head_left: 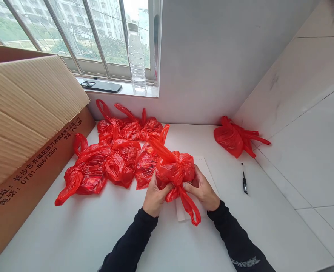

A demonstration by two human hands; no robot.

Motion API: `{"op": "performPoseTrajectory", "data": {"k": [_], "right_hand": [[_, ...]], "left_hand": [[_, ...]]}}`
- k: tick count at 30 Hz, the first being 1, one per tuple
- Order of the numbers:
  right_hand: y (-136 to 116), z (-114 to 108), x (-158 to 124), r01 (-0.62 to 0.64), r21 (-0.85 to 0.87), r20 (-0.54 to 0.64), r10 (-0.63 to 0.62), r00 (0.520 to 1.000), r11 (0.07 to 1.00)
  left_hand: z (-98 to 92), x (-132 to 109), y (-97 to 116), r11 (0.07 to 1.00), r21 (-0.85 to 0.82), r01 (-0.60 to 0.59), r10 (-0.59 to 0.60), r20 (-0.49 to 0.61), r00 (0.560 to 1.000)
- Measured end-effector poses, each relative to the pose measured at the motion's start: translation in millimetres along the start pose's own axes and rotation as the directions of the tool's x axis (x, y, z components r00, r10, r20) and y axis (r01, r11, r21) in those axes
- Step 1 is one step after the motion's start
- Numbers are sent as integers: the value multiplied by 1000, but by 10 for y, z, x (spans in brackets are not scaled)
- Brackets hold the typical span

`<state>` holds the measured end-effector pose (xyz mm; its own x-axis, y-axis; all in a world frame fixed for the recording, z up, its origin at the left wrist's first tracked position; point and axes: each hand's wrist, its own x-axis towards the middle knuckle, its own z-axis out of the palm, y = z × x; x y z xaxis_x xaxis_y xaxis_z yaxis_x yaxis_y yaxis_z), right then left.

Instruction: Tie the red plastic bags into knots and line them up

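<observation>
A knotted red plastic bag (176, 170) is between my hands, with one handle loop hanging down toward me. My left hand (155, 194) grips its left side, thumb on top. On its right side, my right hand (202, 189) has its fingers wrapped round the plastic. Under the bag lies a sheet of white paper (208, 173), partly hidden. Directly left of the held bag, another red bag (145, 164) rests on the white table (167, 241). What the bags contain cannot be made out.
Several tied red bags (121, 162) lie toward the left and the wall. An open cardboard box (36, 166) stands far left. One red bag (230, 138) and a pen (244, 183) are on the right. A bottle (136, 56) and a phone (101, 86) occupy the windowsill.
</observation>
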<state>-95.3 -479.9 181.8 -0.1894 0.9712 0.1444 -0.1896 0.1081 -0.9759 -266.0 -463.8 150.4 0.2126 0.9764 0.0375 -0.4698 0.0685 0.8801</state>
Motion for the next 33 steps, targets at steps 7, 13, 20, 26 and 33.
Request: {"op": "performPoseTrajectory", "data": {"k": [7,13,20,26,33], "right_hand": [[11,11,7,39,-18,-67,-40,997,999],[-13,0,-39,29,-58,-122,-36,992,998],[12,-32,-78,-34,40,-59,36,998,999],[-9,18,-107,-10,4,46,10,999,1000],[7,55,-120,-82,18,99,80,992,996]], "left_hand": [[42,-31,41,999,40,19,-19,-3,1000],[71,-111,85,998,-14,69,-68,57,996],[125,-220,163,964,-242,108,-97,55,994],[118,-275,217,956,-285,71,-129,-192,973],[-91,-291,764,963,-271,-15,-98,-398,912]]}}
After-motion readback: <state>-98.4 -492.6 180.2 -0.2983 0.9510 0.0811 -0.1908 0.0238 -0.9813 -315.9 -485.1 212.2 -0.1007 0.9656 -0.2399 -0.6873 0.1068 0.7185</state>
